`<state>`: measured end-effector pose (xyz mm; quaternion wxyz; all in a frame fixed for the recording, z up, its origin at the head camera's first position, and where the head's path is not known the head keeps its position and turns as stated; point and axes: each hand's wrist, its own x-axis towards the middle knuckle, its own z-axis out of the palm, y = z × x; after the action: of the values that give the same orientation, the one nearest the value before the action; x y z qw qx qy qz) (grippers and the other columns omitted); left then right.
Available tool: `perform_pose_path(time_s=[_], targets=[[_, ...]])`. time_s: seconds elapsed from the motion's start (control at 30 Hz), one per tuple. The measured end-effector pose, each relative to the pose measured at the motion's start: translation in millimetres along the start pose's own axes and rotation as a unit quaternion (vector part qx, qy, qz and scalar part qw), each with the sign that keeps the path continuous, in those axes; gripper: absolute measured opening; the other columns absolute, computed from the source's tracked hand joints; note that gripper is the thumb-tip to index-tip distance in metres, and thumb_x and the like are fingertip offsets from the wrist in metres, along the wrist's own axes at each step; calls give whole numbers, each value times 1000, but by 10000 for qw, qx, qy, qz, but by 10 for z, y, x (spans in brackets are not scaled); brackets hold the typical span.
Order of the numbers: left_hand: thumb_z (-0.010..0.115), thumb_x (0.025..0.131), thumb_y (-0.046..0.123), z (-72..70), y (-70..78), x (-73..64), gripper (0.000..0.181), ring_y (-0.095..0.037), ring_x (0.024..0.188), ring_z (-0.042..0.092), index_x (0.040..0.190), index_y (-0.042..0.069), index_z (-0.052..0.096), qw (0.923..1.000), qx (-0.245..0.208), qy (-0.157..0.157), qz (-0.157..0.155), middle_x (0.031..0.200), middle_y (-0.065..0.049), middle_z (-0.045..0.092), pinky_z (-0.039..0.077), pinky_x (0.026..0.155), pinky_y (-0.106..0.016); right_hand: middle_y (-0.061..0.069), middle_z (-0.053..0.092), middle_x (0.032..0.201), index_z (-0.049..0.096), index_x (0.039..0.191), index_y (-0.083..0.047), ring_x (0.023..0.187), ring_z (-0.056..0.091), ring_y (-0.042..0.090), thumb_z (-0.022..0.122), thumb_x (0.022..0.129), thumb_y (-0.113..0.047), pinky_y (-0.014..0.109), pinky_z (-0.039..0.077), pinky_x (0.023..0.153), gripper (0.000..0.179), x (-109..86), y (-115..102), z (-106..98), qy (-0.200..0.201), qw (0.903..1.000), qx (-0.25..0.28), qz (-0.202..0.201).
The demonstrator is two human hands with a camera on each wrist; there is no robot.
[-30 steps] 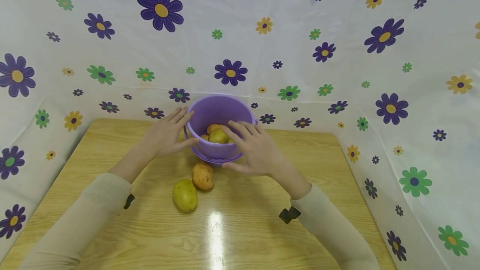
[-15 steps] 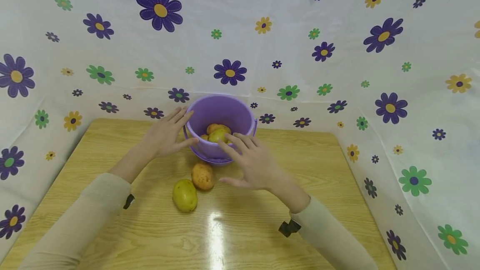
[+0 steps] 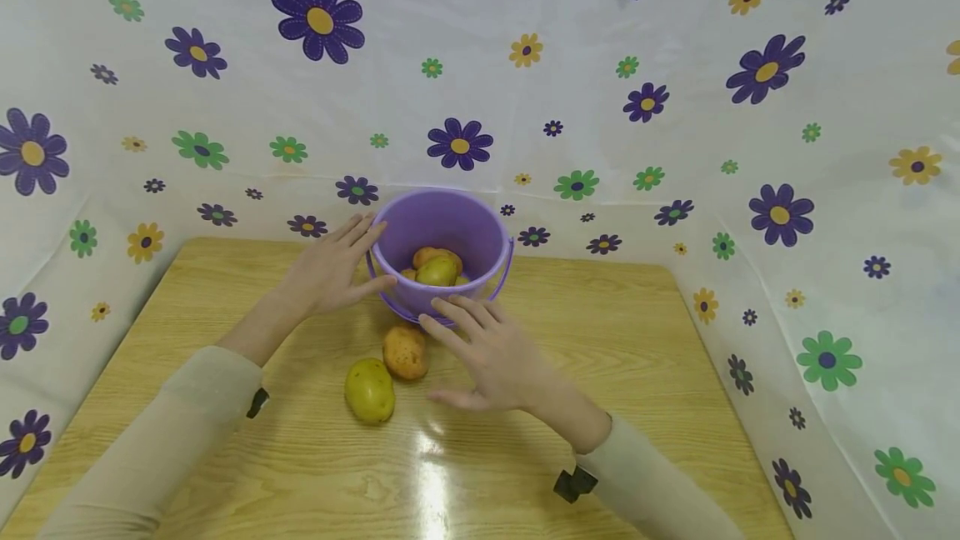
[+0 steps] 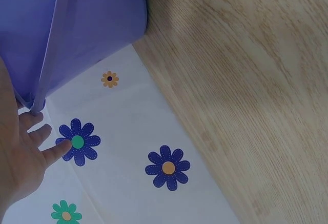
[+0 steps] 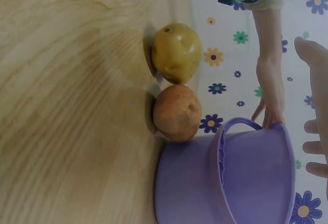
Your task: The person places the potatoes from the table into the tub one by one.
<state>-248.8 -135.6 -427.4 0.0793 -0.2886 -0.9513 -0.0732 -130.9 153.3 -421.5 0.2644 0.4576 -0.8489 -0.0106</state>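
A purple bucket (image 3: 438, 219), tilted toward me in the head view, holds several potatoes (image 3: 437, 270). My left hand (image 3: 330, 265) rests at its left rim with fingers extended; the left wrist view shows the relaxed fingers (image 4: 48, 155) beside the handle's hinge. Spread and holding nothing, my right hand (image 3: 498, 357) hovers over the table just in front of the bucket, its fingertips overlapping the bucket's lower front. A brown potato (image 3: 406, 353) lies close before the bucket. Right against it, nearer to me, is a yellow-green potato (image 3: 370, 391).
The wooden table (image 3: 600, 340) has a glare spot near its front. A white flower-printed sheet (image 3: 525, 107) hangs behind the table and along both sides. The bucket's purple handle (image 3: 504, 273) hangs down toward the front.
My right hand has drawn back from over the bucket's opening toward me and lower, uncovering the potatoes and the handle's right side. My left hand and the two loose potatoes have stayed put.
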Motion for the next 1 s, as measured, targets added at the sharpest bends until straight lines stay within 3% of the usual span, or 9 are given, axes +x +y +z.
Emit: perform_pose_path(time_s=[0.17, 0.5, 0.67, 0.83, 1.0], targets=[[40, 88, 75, -2, 0, -4, 93, -37, 150, 21, 157, 15, 18, 10000, -17, -8, 13, 163, -14, 16, 31, 117, -58, 10, 52, 144, 42, 147, -17, 129, 52, 30, 37, 83, -79, 44, 46, 108, 89, -16, -96, 59, 53, 9999, -50, -97], [39, 88, 76, 8, -11, -6, 94, -36, 150, 20, 157, 15, 17, 10000, -28, -24, -1, 163, -14, 16, 30, 118, -57, 12, 49, 146, 45, 146, -14, 132, 49, 29, 42, 81, -79, 43, 43, 111, 91, -55, -272, 230, -97, 9998, 138, 50], [40, 88, 75, 21, -19, -13, 93, -36, 150, 20, 157, 15, 17, 10000, -17, -15, -1, 163, -14, 17, 31, 117, -57, 12, 51, 144, 46, 144, -14, 131, 50, 28, 37, 83, -79, 44, 43, 111, 90, -68, -322, 344, -98, 9999, 73, 45], [39, 88, 75, 27, -24, -18, 94, -37, 150, 22, 157, 15, 18, 10000, -14, 24, 7, 163, -14, 16, 30, 117, -57, 10, 53, 143, 48, 143, -14, 126, 55, 28, 32, 84, -80, 40, 48, 105, 90, -55, -372, 434, -91, 9999, -94, -48], [39, 88, 77, 24, -18, -13, 95, -36, 151, 19, 157, 15, 18, 10000, -56, 18, -4, 163, -13, 16, 29, 118, -57, 10, 53, 143, 48, 143, -15, 125, 55, 27, 37, 82, -80, 39, 50, 103, 89, -28, -423, 489, -163, 9999, -22, -40]])
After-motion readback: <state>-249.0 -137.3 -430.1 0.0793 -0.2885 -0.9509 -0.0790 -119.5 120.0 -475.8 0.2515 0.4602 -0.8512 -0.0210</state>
